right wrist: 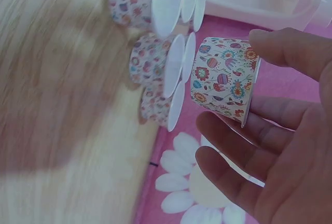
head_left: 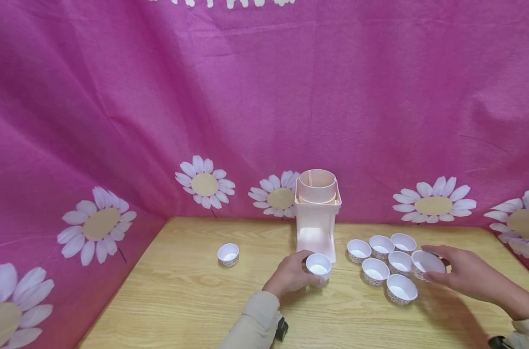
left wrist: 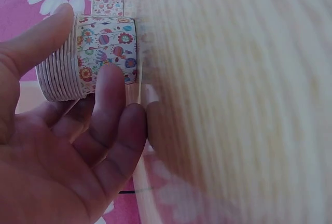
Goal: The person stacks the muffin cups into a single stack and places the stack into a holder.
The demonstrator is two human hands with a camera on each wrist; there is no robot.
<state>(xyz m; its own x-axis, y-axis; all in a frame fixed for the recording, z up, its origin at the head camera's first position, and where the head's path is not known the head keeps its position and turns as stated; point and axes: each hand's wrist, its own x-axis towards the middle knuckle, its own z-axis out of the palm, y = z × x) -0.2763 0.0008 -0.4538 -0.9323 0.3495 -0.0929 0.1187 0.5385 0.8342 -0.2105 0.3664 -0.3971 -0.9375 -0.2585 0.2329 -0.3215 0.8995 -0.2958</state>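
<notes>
My left hand [head_left: 292,275] grips a stack of paper baking cups [left wrist: 106,53] between thumb and fingers, in front of the pale pink plastic holder. In the left wrist view many nested rims show, and the cups have a colourful flower print. My right hand [head_left: 471,271] pinches a single paper baking cup [right wrist: 223,76] by its rim, thumb on one side and fingers on the other. This cup is at the right end of a group of similar paper baking cups [head_left: 375,270], white inside; in the right wrist view it appears apart from the table.
The pale pink holder [head_left: 315,213], with a round tube on top, stands at the table's back edge. One lone paper baking cup [head_left: 228,255] sits on the left of the wooden table [head_left: 181,295]. A magenta daisy-print cloth [head_left: 264,97] hangs behind.
</notes>
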